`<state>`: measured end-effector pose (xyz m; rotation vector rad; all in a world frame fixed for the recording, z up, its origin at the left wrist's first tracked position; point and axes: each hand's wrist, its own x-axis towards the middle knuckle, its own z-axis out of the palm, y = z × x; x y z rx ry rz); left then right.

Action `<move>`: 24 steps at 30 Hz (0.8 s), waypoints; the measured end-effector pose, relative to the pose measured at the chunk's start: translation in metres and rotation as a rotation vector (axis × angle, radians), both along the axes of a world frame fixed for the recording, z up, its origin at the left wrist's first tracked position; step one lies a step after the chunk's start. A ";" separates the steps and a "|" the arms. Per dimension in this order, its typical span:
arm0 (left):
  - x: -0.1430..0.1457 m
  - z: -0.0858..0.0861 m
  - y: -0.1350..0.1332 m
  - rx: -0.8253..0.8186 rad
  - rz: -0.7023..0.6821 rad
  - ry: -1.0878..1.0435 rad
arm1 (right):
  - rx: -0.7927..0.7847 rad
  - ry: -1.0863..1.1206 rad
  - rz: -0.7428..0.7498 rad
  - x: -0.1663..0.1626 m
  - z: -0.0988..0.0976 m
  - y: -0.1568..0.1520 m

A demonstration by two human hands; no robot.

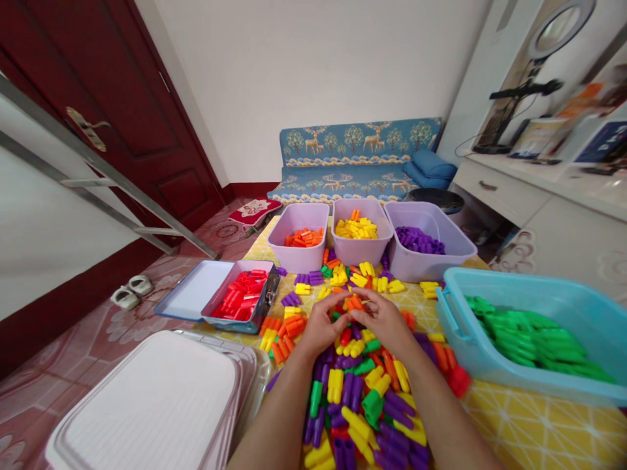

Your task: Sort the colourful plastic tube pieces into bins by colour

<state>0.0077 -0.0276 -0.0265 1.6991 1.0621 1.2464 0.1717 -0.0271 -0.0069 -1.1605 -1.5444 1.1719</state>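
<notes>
My left hand (324, 324) and my right hand (383, 316) meet over the pile of mixed plastic blocks (362, 391) on the yellow-clothed table (539, 424). Both pinch an orange block (353, 303) between their fingertips, just above the heap. Beyond them stand three lilac bins: one with orange blocks (300, 236), one with yellow blocks (360, 230), one with purple blocks (426, 241). A lilac tray of red blocks (242, 294) lies to the left. A light blue tub of green blocks (529, 329) stands to the right.
A white lid on a clear box (151, 405) lies at the front left. A blue tray lid (191, 295) rests beside the red blocks. A sofa (360, 160) stands at the back, a dark red door (112, 111) at left, a white cabinet (553, 202) at right.
</notes>
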 end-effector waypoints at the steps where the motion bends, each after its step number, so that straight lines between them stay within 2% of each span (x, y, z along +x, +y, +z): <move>1: 0.000 -0.003 0.001 0.008 0.035 0.005 | 0.008 0.013 0.034 -0.001 0.000 -0.001; 4: 0.000 -0.009 0.005 0.000 0.177 -0.027 | 0.003 0.049 0.081 -0.003 0.001 -0.002; 7: -0.001 -0.011 0.007 -0.024 0.264 -0.085 | 0.012 0.019 0.030 -0.004 0.000 -0.001; 13: 0.000 -0.007 0.005 0.076 0.114 -0.090 | 0.075 -0.105 -0.061 -0.003 -0.005 0.002; 15: 0.000 -0.005 0.004 0.113 0.105 -0.058 | 0.101 -0.174 -0.061 -0.002 -0.005 0.001; 21: -0.004 -0.002 0.006 0.151 0.270 0.072 | 0.144 -0.240 -0.186 0.005 0.001 0.001; 24: -0.005 -0.005 0.008 0.148 0.308 0.176 | 0.131 -0.203 -0.167 0.012 0.006 0.002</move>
